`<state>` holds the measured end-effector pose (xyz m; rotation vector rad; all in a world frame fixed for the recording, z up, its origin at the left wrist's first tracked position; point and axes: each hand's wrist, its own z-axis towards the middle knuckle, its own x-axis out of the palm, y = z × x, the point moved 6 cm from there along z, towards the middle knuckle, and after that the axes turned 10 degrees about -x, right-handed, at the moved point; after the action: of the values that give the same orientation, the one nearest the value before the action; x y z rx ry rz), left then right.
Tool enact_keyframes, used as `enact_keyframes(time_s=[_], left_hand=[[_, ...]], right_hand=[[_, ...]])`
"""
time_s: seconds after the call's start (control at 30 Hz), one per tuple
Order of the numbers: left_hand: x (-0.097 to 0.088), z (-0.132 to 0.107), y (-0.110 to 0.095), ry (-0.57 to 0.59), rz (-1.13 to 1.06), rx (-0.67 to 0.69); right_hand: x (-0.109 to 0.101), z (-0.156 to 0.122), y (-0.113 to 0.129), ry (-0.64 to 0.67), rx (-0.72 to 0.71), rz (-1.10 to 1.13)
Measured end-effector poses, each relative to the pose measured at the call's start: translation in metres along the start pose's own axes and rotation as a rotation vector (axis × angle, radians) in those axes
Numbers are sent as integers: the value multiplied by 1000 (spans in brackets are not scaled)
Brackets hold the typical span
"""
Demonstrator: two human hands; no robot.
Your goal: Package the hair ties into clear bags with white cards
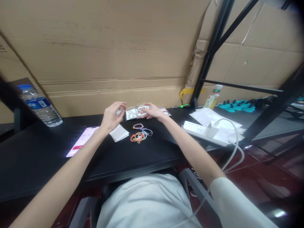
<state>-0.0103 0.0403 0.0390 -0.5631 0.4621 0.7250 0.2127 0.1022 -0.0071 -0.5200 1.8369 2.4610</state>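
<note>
Left hand [113,116], loosely curled, and right hand [153,111], fingers partly spread, lie at plastic packets [132,114] near the rear edge of the desk [159,150]; any grip is indiscernible. Black surface extends from tangled cord bracelets [139,136] to the front edge.

I get soft, even light, glare on the near right floor [262,185], slightly smeared detail, and darkened far right corner.

1. Back is covered by brown cardboard sheets [118,47], creased, scuffed.
2. Black metal frame [207,61] is seen at right, diagonally braced.
3. Black surface [159,152] is backed by the cardboard sheets.
4. Dark red tiled floor [263,179] is lit in glossy patches.
</note>
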Motion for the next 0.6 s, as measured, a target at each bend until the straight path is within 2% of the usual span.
enact_keyframes(time_s=[0.17, 0.33, 0.47, 0.6], left_hand=[[2, -1, 4, 30, 45, -18], [-4, -2, 14, -42, 235, -171], [-6, -1, -3, -53, 292, -209], [6, -4, -14, 44, 369, -171]], right_hand=[[-1, -3, 7, 0, -25, 36], [-4, 3, 7, -111, -147, 6], [3, 3, 10, -122, -252, -69], [14, -3, 24, -100, -373, -167]])
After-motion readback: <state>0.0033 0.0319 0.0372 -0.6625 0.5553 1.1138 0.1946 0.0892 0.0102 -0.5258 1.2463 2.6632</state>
